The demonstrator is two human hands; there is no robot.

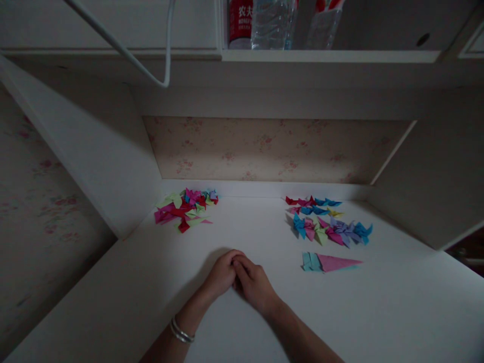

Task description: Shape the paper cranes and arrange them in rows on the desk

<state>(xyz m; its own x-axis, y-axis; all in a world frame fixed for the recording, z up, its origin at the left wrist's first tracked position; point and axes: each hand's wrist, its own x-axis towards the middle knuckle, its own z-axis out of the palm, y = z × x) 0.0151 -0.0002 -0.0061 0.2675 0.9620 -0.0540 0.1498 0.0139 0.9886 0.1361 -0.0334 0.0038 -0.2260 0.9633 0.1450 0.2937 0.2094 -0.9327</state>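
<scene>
My left hand (pixel 221 275) and my right hand (pixel 255 285) are closed together above the white tabletop (pixel 242 333), their fingers overlapping. Whatever may be between them is hidden. Two bangles (pixel 181 331) circle my left wrist. To the right of my hands lies a flat folded paper piece (pixel 336 262), part teal and part pink. Behind it are rows of folded paper figures (pixel 328 231) in blue, pink, green and purple. A jumbled pile of colored folded paper (pixel 186 205) sits farther back on the left.
Overhead, a shelf (pixel 328 56) holds clear plastic bottles (pixel 270 25) and a red-labeled one (pixel 240 22). A white cable (pixel 124 53) hangs in front at upper left. White side panels (pixel 102 146) and a floral back wall (pixel 257 149) enclose the desk.
</scene>
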